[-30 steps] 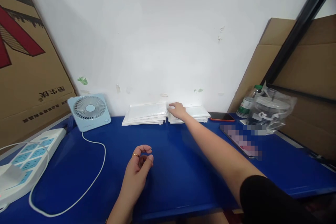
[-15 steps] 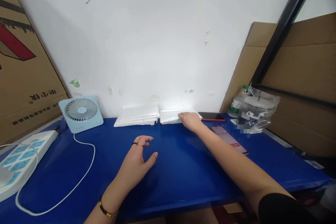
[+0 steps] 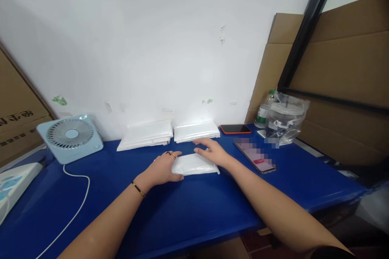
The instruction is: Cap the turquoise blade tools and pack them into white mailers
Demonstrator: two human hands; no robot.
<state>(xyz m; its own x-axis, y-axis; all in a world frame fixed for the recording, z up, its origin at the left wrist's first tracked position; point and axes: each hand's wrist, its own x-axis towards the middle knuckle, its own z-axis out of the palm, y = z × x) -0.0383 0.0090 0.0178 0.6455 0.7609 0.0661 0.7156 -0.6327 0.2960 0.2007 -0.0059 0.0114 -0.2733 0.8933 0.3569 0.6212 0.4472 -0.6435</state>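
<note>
A white plastic-wrapped packet (image 3: 196, 165) lies between my hands over the blue table (image 3: 194, 202). My left hand (image 3: 165, 166) grips its left end, fingers along the far side and thumb at the near side. Over the packet's right end is my right hand (image 3: 212, 151), its thumb and fingers apart; whether it touches the packet I cannot tell. Behind them, against the wall, are two stacks of similar flat white packets: a left stack (image 3: 146, 134) and a smaller right stack (image 3: 197, 130).
At left stand a light blue fan (image 3: 71, 135) with a white cable and a power strip (image 3: 18, 184). To the right lie an orange-edged phone (image 3: 235, 129) and another phone (image 3: 257, 158). Beyond them are a bottle (image 3: 261, 115), a bagged cup (image 3: 285, 119) and cardboard (image 3: 349, 56).
My right hand has come back from the right stack, and a white packet is now nearer me. My left hand has closed on that packet's left end. The view has shifted right.
</note>
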